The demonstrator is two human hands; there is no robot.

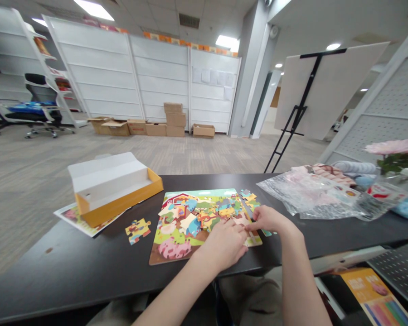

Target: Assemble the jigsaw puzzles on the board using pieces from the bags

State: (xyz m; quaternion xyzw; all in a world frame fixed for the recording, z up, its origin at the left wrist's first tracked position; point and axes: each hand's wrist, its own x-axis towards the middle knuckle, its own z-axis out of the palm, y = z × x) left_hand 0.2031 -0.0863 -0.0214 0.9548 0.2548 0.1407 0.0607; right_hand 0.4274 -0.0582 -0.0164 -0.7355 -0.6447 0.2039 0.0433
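Note:
A farm-picture puzzle board (166, 258) lies on the black table in front of me, with loose puzzle pieces (190, 225) heaped across its middle. My left hand (226, 242) rests low over the board's right half, palm down, its fingers reaching to the right. From the right comes my right hand (270, 219), an outstretched finger touching down beside the left fingertips. Both hands look open, though any piece under the fingertips is hidden. More puzzle pieces (250, 198) lie past the board's right edge. Joined pieces (138, 231) sit apart on the left.
An open yellow box (122, 199) stands at the left on a printed sheet (97, 228). Clear plastic bags (313, 194) cover the table's right, near pink flowers (394, 149). Below the tabletop at right is a yellow package (367, 287). An easel (308, 90) stands behind.

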